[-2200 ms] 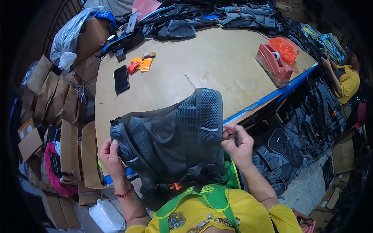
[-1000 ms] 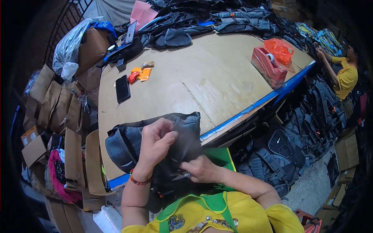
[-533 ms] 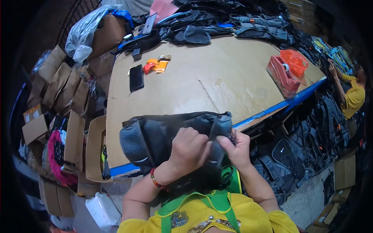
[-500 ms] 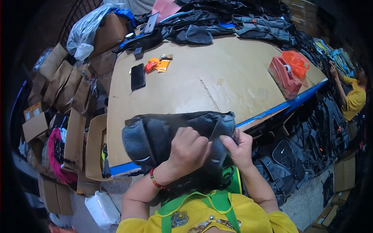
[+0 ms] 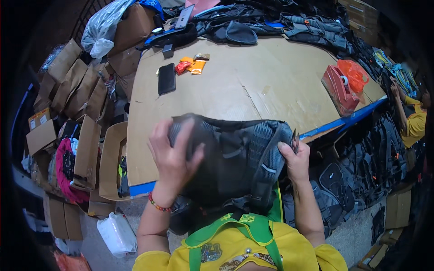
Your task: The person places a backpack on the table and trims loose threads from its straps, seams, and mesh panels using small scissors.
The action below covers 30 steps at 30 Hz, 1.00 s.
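A black backpack (image 5: 226, 158) with grey mesh panels lies across the near edge of the table and hangs down in front of my body. My left hand (image 5: 174, 153) is at the backpack's left side, fingers spread and slightly blurred, gripping nothing. At the right edge of the bag, my right hand (image 5: 296, 160) is closed, with the thumb against the mesh side. A small dark pointed tool (image 5: 294, 136), perhaps thread snips, sticks up out of that hand. Its lower part is hidden by the fingers.
On the cardboard-topped table (image 5: 217, 86) lie a phone (image 5: 167, 79), small orange and red packets (image 5: 194, 67) and a red tape dispenser (image 5: 340, 92). Backpacks (image 5: 312, 31) heap along the far edge. Open cartons (image 5: 113, 167) stand left; a co-worker (image 5: 413, 117) is at right.
My left hand has gone from a closed fist over the bag's middle to spread fingers at its left side. The backpack has turned and shifted right; my right hand has moved right with it.
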Tool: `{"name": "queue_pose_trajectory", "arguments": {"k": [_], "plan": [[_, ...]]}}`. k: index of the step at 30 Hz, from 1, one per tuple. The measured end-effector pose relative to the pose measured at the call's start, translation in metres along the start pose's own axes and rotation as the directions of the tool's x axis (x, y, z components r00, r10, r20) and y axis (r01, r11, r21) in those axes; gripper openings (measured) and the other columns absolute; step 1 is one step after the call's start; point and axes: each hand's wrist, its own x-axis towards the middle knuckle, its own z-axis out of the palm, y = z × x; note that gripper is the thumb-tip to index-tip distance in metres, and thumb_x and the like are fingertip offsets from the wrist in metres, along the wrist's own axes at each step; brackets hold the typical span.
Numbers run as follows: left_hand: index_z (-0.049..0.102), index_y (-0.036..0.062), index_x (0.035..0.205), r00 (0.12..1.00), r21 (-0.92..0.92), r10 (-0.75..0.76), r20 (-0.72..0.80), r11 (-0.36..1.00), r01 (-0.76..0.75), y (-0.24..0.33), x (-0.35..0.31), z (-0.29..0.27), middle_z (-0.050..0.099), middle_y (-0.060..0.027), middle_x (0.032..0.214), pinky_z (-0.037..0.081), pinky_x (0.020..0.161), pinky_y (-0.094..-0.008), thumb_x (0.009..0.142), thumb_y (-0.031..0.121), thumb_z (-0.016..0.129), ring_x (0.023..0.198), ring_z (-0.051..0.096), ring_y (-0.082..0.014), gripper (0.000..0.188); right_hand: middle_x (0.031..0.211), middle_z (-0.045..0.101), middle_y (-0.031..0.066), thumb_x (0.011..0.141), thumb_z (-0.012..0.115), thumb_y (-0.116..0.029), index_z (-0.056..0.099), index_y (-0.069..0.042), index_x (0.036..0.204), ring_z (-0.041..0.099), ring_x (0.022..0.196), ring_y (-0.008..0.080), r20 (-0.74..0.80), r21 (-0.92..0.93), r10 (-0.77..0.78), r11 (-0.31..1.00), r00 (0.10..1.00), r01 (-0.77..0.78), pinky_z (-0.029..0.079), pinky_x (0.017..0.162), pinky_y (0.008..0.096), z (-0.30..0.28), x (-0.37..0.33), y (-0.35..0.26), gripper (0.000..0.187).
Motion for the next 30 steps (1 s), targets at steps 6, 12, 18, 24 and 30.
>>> {"name": "queue_pose_trajectory", "arguments": {"k": [6, 12, 18, 24, 30], "plan": [[0.061, 0.0036, 0.098, 0.985, -0.214, -0.133, 0.108, 0.965, 0.154, -0.046, 0.008, 0.033, 0.056, -0.0134, 0.100, 0.044, 0.072, -0.0333, 0.076, 0.016, 0.066, 0.083, 0.053, -0.0265, 0.026, 0.068, 0.060, 0.0006, 0.082, 0.060, -0.004, 0.063, 0.003, 0.084, 0.049, 0.056, 0.0052, -0.037, 0.023, 0.063, 0.998, 0.997, -0.063, 0.041, 0.052, 0.0166, 0.002, 0.018, 0.002, 0.008], [0.060, -0.0008, 0.089, 0.839, -0.371, -0.356, 0.411, 0.776, 0.511, -0.074, 0.018, 0.058, 0.056, -0.0113, 0.080, 0.042, 0.062, -0.0296, 0.082, 0.017, 0.062, 0.069, 0.053, -0.0217, 0.019, 0.066, 0.058, 0.0000, 0.083, 0.060, -0.007, 0.063, 0.002, 0.083, 0.048, 0.055, 0.0050, -0.047, 0.048, 0.114, 0.993, 0.992, -0.111, 0.040, 0.052, 0.0168, -0.004, 0.036, 0.011, 0.009], [0.061, 0.0002, 0.087, 0.731, -0.353, -0.445, 0.518, 0.667, 0.656, -0.085, 0.008, 0.083, 0.054, -0.0095, 0.075, 0.041, 0.062, -0.0295, 0.083, 0.018, 0.061, 0.069, 0.053, -0.0205, 0.018, 0.063, 0.055, 0.0007, 0.085, 0.060, -0.011, 0.061, 0.002, 0.079, 0.046, 0.055, 0.0070, -0.064, -0.121, 0.036, 0.992, 0.997, -0.044, 0.040, 0.051, 0.0197, 0.000, 0.038, 0.018, 0.013], [0.061, 0.0073, 0.089, 0.993, -0.094, -0.034, 0.109, 0.995, 0.045, -0.041, 0.009, 0.073, 0.054, -0.0079, 0.089, 0.038, 0.078, -0.0350, 0.076, 0.015, 0.064, 0.084, 0.053, -0.0212, 0.015, 0.061, 0.052, -0.0019, 0.085, 0.059, -0.010, 0.059, 0.000, 0.075, 0.042, 0.053, 0.0061, -0.077, -0.418, -0.118, 0.905, 0.990, 0.076, 0.035, 0.048, 0.0195, -0.004, 0.043, 0.029, 0.014], [0.059, 0.0107, 0.083, 0.783, -0.329, 0.513, 0.350, 0.851, -0.410, -0.008, -0.011, 0.059, 0.054, -0.0051, 0.094, 0.036, 0.091, -0.0382, 0.071, 0.010, 0.064, 0.095, 0.053, -0.0203, 0.013, 0.060, 0.049, -0.0029, 0.086, 0.059, -0.011, 0.056, -0.001, 0.073, 0.039, 0.052, 0.0061, -0.096, -0.499, -0.178, 0.860, 0.979, 0.108, 0.033, 0.047, 0.0204, -0.001, 0.042, 0.033, 0.016]]}}
